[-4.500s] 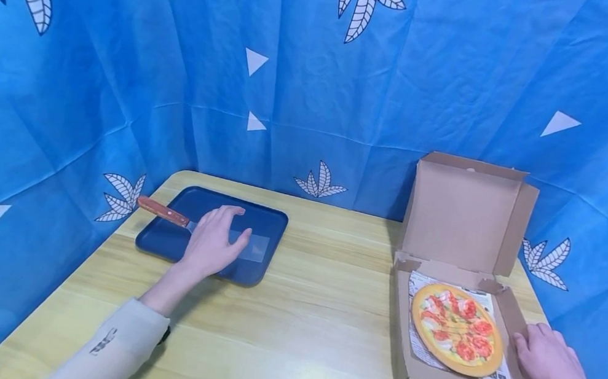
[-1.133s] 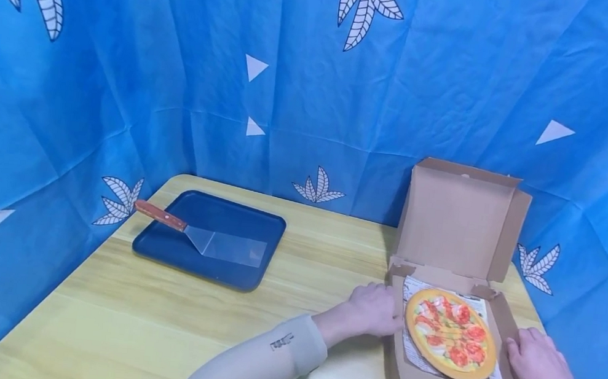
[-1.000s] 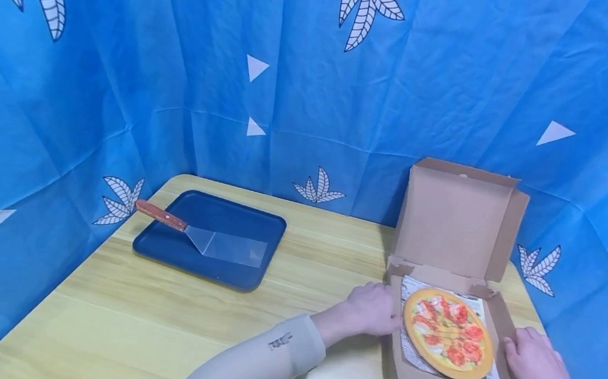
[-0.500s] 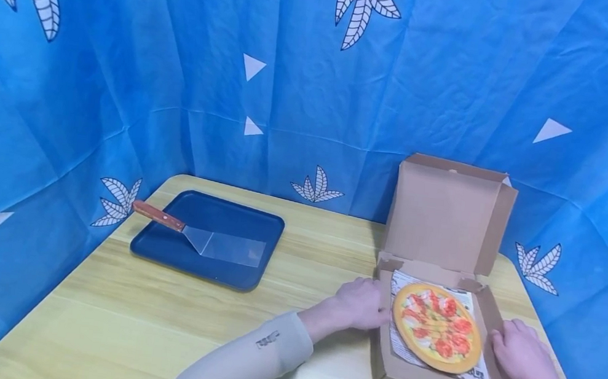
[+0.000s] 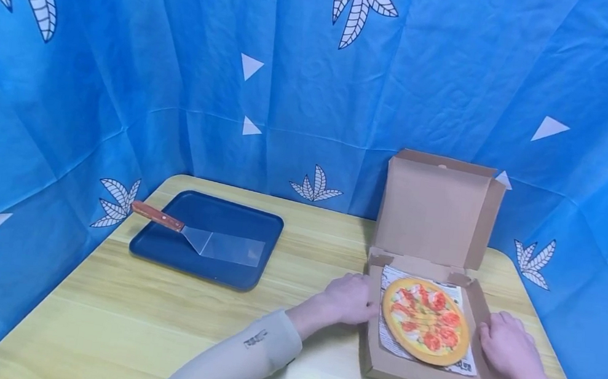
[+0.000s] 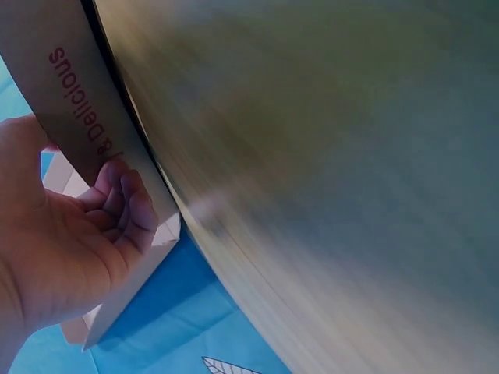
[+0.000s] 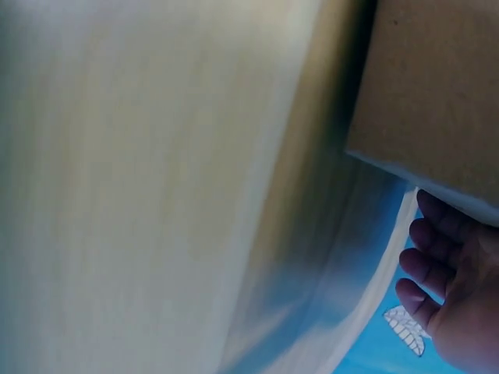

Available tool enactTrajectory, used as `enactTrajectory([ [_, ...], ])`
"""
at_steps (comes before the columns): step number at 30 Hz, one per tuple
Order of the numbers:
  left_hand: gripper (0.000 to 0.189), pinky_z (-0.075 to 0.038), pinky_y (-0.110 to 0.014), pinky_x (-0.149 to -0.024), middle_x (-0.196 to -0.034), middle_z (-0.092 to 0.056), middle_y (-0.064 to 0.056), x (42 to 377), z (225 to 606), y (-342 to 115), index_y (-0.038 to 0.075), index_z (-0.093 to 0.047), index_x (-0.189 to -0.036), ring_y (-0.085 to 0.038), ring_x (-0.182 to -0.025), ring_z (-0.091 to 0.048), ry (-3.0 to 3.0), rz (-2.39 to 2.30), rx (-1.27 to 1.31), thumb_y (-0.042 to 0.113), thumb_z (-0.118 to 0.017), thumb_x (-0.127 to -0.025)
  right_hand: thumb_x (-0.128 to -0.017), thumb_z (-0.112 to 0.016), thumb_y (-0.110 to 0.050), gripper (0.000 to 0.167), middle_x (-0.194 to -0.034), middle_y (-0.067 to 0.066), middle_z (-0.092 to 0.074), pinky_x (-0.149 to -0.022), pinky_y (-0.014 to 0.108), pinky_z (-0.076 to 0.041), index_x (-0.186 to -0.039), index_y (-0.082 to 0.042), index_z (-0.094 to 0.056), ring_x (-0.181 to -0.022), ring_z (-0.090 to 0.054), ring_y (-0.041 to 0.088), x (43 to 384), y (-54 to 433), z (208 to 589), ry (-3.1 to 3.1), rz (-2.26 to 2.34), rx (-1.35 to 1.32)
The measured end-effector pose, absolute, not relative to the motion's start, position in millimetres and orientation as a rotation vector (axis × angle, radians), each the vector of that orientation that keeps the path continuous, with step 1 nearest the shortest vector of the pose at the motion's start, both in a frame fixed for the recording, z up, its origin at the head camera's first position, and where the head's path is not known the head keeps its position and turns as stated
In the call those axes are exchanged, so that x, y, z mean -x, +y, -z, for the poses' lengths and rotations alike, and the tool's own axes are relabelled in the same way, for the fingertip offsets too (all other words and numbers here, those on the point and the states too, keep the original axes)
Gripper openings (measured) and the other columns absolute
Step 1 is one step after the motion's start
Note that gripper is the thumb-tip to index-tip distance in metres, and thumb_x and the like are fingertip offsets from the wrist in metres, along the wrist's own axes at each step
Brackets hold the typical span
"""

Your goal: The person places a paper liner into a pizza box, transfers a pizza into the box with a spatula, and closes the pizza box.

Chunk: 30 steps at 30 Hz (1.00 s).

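Observation:
An open cardboard pizza box stands at the right of the table, its lid raised at the back. Inside, a pizza lies on a sheet of printed paper. My left hand grips the box's left wall; in the left wrist view the wall, lettered in red, passes between thumb and curled fingers. At the opposite wall my right hand holds on, thumb at the inner side. The right wrist view shows its bent fingers by the box's edge; the thumb is hidden there.
A dark blue tray sits at the back left of the wooden table. Across it lies a spatula with a wooden handle that juts past the tray's left rim. Blue patterned cloth hangs behind and on both sides.
Over the last second both hands and the pizza box have shifted left together, pizza inside. Earlier my left hand was over the spatula on the tray; it has since moved to the box.

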<state>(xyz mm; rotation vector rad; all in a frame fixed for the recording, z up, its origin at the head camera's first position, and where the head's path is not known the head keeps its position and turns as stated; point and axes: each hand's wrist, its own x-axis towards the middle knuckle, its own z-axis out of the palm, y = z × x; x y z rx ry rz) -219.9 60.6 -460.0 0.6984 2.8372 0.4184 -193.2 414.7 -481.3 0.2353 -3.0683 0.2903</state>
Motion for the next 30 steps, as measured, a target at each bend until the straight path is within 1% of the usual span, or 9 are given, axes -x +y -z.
enactTrajectory([
  [1, 0.029, -0.051, -0.026, -0.078, -0.117, -0.064, 0.000, 220, 460, 59, 0.017, -0.061, -0.088, -0.013, -0.096, -0.057, 2.837, -0.426, -0.696, 0.045, -0.062, -0.098, -0.104, -0.049, -0.014, 0.035, -0.108, 0.035, -0.058, -0.084, 0.072, -0.044, -0.112, 0.018, -0.058, -0.102, -0.053, 0.054, 193, 412, 481, -3.066, -0.294, -0.233],
  [3, 0.030, -0.051, -0.026, -0.079, -0.116, -0.064, 0.000, 221, 460, 56, 0.015, -0.062, -0.094, -0.013, -0.096, -0.057, 2.835, -0.440, -0.685, 0.045, -0.062, -0.098, -0.104, -0.049, -0.014, 0.034, -0.108, 0.035, -0.057, -0.084, 0.073, -0.044, -0.112, 0.018, -0.058, -0.103, -0.053, 0.055, 193, 408, 480, -3.061, -0.297, -0.235],
  [8, 0.030, -0.049, -0.025, -0.075, -0.113, -0.063, -0.001, 222, 461, 47, 0.015, -0.060, -0.098, -0.013, -0.094, -0.055, 2.825, -0.476, -0.654, 0.044, -0.063, -0.098, -0.104, -0.049, -0.014, 0.036, -0.108, 0.034, -0.058, -0.087, 0.073, -0.043, -0.114, 0.019, -0.058, -0.104, -0.053, 0.055, 193, 396, 478, -3.059, -0.314, -0.229],
  [10, 0.029, -0.049, -0.025, -0.073, -0.111, -0.063, -0.001, 222, 461, 44, 0.015, -0.060, -0.097, -0.013, -0.092, -0.055, 2.825, -0.477, -0.654, 0.043, -0.063, -0.097, -0.104, -0.049, -0.014, 0.036, -0.107, 0.033, -0.058, -0.087, 0.072, -0.043, -0.114, 0.019, -0.059, -0.104, -0.053, 0.055, 193, 392, 478, -3.058, -0.320, -0.223],
  [13, 0.036, -0.049, -0.026, -0.072, -0.108, -0.062, -0.002, 223, 460, 38, 0.010, -0.062, -0.109, -0.013, -0.089, -0.054, 2.825, -0.477, -0.645, 0.043, -0.064, -0.097, -0.104, -0.049, -0.013, 0.036, -0.108, 0.033, -0.058, -0.089, 0.072, -0.043, -0.115, 0.020, -0.058, -0.105, -0.053, 0.055, 194, 385, 478, -3.056, -0.325, -0.222],
  [17, 0.041, -0.049, -0.026, -0.070, -0.107, -0.062, -0.004, 225, 459, 30, 0.006, -0.062, -0.115, -0.014, -0.087, -0.054, 2.837, -0.441, -0.651, 0.044, -0.063, -0.098, -0.104, -0.048, -0.014, 0.038, -0.108, 0.033, -0.058, -0.090, 0.071, -0.043, -0.117, 0.020, -0.057, -0.105, -0.053, 0.054, 195, 376, 478, -3.053, -0.334, -0.224],
  [22, 0.035, -0.048, -0.027, -0.068, -0.104, -0.062, -0.004, 225, 456, 19, 0.009, -0.062, -0.106, -0.015, -0.085, -0.053, 2.846, -0.434, -0.654, 0.043, -0.062, -0.099, -0.104, -0.047, -0.014, 0.037, -0.107, 0.030, -0.059, -0.090, 0.070, -0.044, -0.117, 0.019, -0.059, -0.105, -0.054, 0.051, 195, 364, 477, -3.049, -0.367, -0.220],
  [30, 0.030, -0.050, -0.028, -0.068, -0.105, -0.063, -0.004, 226, 455, 0, 0.010, -0.062, -0.102, -0.015, -0.084, -0.055, 2.845, -0.512, -0.619, 0.039, -0.066, -0.097, -0.103, -0.047, -0.015, 0.036, -0.104, 0.027, -0.060, -0.086, 0.068, -0.045, -0.113, 0.017, -0.061, -0.102, -0.056, 0.049, 197, 341, 475, -3.055, -0.377, -0.203],
])
